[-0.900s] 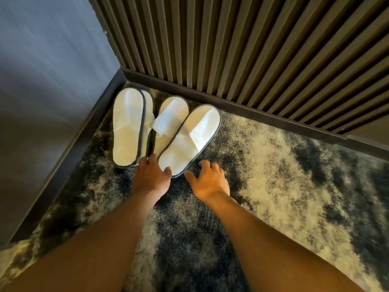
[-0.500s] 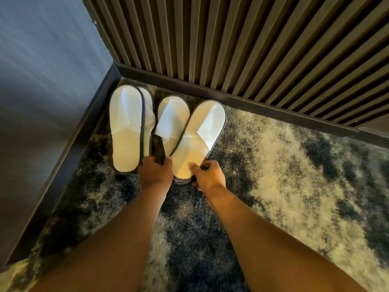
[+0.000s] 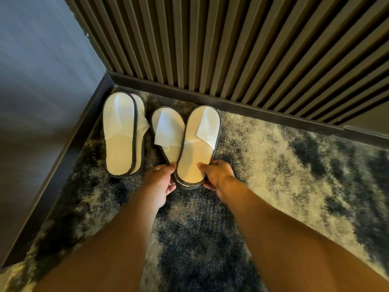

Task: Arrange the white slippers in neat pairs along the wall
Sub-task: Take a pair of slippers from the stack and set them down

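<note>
Several white slippers with dark edging lie on the carpet in the corner, toes toward the slatted wall. A stacked pair [image 3: 121, 133] rests at the left beside the grey wall. To its right lies a single slipper [image 3: 166, 131], and a second slipper [image 3: 197, 146] overlaps its right side. My right hand [image 3: 216, 174] grips the heel of that overlapping slipper, thumb on the insole. My left hand [image 3: 161, 182] holds the heels from the left, fingers at the edge where the two slippers meet.
The slatted wood wall [image 3: 231, 43] with a dark baseboard [image 3: 210, 101] runs across the back. A grey wall [image 3: 42, 81] closes off the left. Mottled dark and pale carpet [image 3: 284, 169] stretches to the right of the slippers.
Both hands reached forward and closed on the heels of the right-hand slippers. The overlapping slipper has swung from a slant to nearly straight, its toe closer to the baseboard.
</note>
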